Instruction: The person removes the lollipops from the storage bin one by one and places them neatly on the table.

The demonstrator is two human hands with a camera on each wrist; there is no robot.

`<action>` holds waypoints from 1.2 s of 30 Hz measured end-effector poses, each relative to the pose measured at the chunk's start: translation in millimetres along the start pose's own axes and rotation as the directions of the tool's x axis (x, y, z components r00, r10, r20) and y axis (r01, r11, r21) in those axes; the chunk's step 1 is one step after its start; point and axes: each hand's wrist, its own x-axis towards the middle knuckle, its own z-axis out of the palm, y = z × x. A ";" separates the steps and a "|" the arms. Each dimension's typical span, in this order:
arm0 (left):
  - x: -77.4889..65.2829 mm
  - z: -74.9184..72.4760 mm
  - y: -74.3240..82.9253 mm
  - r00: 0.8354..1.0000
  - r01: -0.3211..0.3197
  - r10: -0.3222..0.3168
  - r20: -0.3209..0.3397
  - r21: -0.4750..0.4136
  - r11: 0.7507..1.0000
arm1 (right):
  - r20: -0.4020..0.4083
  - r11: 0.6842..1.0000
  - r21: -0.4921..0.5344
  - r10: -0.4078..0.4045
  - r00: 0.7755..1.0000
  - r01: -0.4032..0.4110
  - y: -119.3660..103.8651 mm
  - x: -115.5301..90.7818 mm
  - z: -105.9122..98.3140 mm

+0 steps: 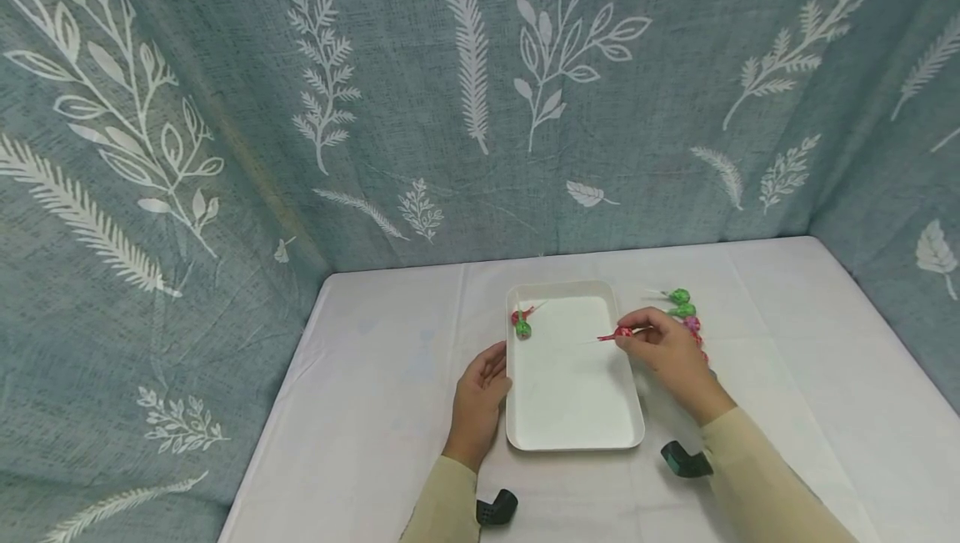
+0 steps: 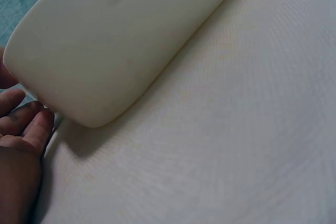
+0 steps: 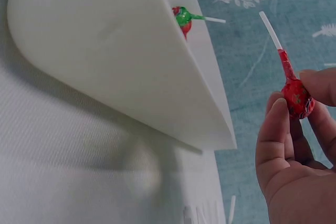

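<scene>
Relaxed left hand (image 1: 478, 397) against the white tray (image 1: 573, 405) at nine o'clock, probably steadying it; right hand (image 1: 667, 355) pinching a red lollipop (image 3: 298, 98) at two.
Holding its round head leaves the white stick (image 3: 270, 30) free toward nine in the head view; the shiny wrapper (image 3: 286, 65) narrows along it.

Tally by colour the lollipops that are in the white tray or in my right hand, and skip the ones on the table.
Red: 2, one held red lollipop in your right hand, one tray red lollipop
Green: 1, a green lollipop in the white tray
Total: 3
</scene>
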 end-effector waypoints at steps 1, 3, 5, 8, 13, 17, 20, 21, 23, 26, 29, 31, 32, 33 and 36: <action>0.0 0.0 0.1 1.000 -0.001 0.001 0.000 0.000 1.000 | 0.002 1.000 0.003 0.000 1.000 0.000 0.2 -0.8 -0.9; -0.4 -0.1 0.6 1.000 -0.004 0.004 0.000 -0.001 1.000 | 0.003 1.000 0.018 -0.004 1.000 0.004 0.0 -2.0 -2.6; -1.0 -0.1 1.4 1.000 -0.006 0.006 0.000 -0.001 1.000 | 0.000 1.000 0.023 -0.015 1.000 0.015 -0.5 -3.1 -3.5; -1.5 -0.4 2.4 1.000 -0.011 0.011 0.000 -0.008 1.000 | -0.002 0.999 0.023 -0.021 1.000 0.022 -1.3 -4.9 -4.9; -1.6 -1.1 2.1 1.000 -0.017 0.017 0.002 -0.012 1.000 | -0.002 0.999 0.024 -0.021 1.000 0.021 -1.3 -7.5 -6.6; -1.6 -1.2 2.1 1.000 -0.017 0.017 0.002 -0.014 1.000 | -0.011 1.000 0.013 -0.023 1.000 0.023 -1.6 -9.8 -8.6; -1.6 -1.0 2.9 1.000 -0.016 0.016 0.006 -0.018 1.000 | -0.019 1.000 0.003 -0.020 1.000 0.020 -2.5 -12.2 -11.0; -1.7 -0.9 3.2 1.000 -0.015 0.015 0.006 -0.018 1.000 | -0.022 1.000 0.001 -0.020 1.000 0.020 -2.8 -13.0 -11.8; -1.6 -0.9 3.5 1.000 -0.015 0.015 0.004 -0.015 1.000 | -0.029 1.000 -0.002 -0.023 0.999 0.023 -3.0 -14.4 -13.3; -1.6 -0.9 3.6 1.000 -0.014 0.014 0.001 -0.012 1.000 | -0.042 1.000 0.005 -0.031 0.999 0.031 -2.9 -16.1 -15.9; -1.4 -0.8 3.4 1.000 -0.008 0.008 0.001 -0.010 1.000 | -0.051 0.999 0.023 -0.030 0.998 0.031 -2.3 -18.3 -18.6; -1.4 -0.7 3.1 1.000 -0.003 0.003 0.002 -0.011 1.000 | -0.053 0.999 0.031 -0.029 0.998 0.031 -2.2 -20.4 -20.6; -1.4 -0.8 3.0 1.000 -0.003 0.003 0.001 -0.011 1.000 | -0.053 0.999 0.031 -0.027 0.998 0.029 -2.3 -21.4 -21.7; -1.3 -0.9 2.8 1.000 -0.002 0.002 0.002 -0.013 1.000 | -0.053 0.999 0.030 -0.028 0.998 0.029 -2.3 -22.5 -22.9; -1.3 -1.0 2.2 1.000 -0.002 0.002 0.004 -0.014 1.000 | -0.059 0.999 0.013 -0.034 0.998 0.035 -1.5 -25.6 -27.1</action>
